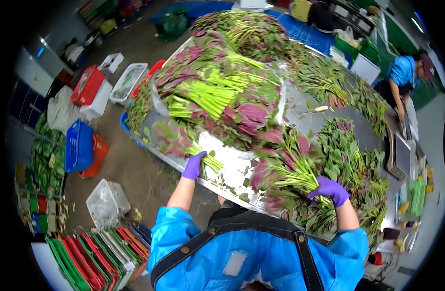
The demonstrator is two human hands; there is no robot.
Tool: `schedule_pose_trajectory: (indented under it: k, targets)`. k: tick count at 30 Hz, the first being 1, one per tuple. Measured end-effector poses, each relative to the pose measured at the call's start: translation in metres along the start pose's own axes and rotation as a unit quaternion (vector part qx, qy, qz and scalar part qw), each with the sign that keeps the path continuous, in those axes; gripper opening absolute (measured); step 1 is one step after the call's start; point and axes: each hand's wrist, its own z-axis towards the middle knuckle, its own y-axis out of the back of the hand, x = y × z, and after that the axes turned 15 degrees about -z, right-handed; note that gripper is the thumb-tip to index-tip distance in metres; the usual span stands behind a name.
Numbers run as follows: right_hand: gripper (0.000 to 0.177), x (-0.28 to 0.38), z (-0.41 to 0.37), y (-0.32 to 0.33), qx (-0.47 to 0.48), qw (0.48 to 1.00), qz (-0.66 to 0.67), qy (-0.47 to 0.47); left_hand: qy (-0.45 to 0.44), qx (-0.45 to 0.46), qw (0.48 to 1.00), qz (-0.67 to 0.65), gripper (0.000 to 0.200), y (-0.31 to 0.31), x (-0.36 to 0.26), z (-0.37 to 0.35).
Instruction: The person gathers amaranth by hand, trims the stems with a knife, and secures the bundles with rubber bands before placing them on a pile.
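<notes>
In a purple glove, my left hand [193,165] is closed round a small bunch of red-and-green amaranth stems [210,161] at the table's near edge. My right hand [330,191], gloved alike, grips a larger bunch of amaranth [293,169] by its pale stems, the leaves pointing up and left and partly blurred. Between the hands lies a bright white surface [225,167] scattered with loose leaves. Just beyond it, a big heap of amaranth [208,94] rests in clear plastic. More leafy bunches [339,145] lie right of my right hand.
A knife [319,109] lies on the metal table [300,99]. A scale [399,157] stands at the right edge, near another person in blue [402,72]. On the floor to the left are a blue crate [79,145], a clear bin [107,203] and several stacked colourful crates [96,257].
</notes>
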Motion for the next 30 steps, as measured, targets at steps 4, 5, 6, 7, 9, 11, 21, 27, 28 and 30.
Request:
schedule_pose_trajectory:
  k: [4, 5, 6, 7, 9, 11, 21, 27, 28, 30]
  targets:
    - [0.034, 0.017, -0.028, -0.009, -0.049, 0.971, 0.229, 0.047, -0.232, 0.002, 0.968, 0.091, 0.045, -0.032, 0.022, -0.04]
    - [0.031, -0.003, -0.021, -0.007, -0.028, 0.973, 0.229, 0.03, -0.218, -0.033, 0.97, 0.101, 0.055, -0.054, 0.018, -0.071]
    - [0.029, -0.014, -0.01, -0.015, -0.07, 0.984, 0.163, -0.024, -0.208, -0.03, 0.971, 0.111, 0.055, -0.069, 0.018, -0.091]
    - [0.027, -0.018, -0.005, -0.017, -0.116, 0.987, 0.087, -0.074, -0.28, 0.021, 0.939, 0.198, 0.057, -0.088, 0.017, -0.102]
    - [0.023, -0.005, -0.011, -0.022, -0.079, 0.978, 0.191, 0.013, -0.346, 0.184, 0.863, 0.319, 0.059, -0.128, -0.003, -0.125]
    - [0.033, 0.027, -0.022, -0.025, -0.042, 0.975, 0.217, 0.033, -0.365, 0.341, 0.766, 0.404, 0.064, -0.177, -0.025, -0.152]
    - [0.033, 0.039, 0.014, -0.027, 0.24, 0.952, 0.141, 0.13, 0.241, 0.55, 0.652, 0.463, 0.063, -0.191, 0.0, -0.115]
    - [0.028, 0.005, 0.041, -0.016, 0.224, 0.947, 0.2, 0.118, 0.381, 0.511, 0.707, 0.308, 0.102, -0.136, 0.035, -0.152]
    - [0.032, 0.007, 0.046, -0.011, 0.225, 0.953, 0.168, 0.113, 0.253, 0.545, 0.692, 0.4, 0.101, -0.129, 0.043, -0.157]
    - [0.03, 0.013, 0.055, 0.001, 0.242, 0.949, 0.121, 0.165, 0.114, 0.569, 0.652, 0.487, 0.101, -0.129, 0.052, -0.161]
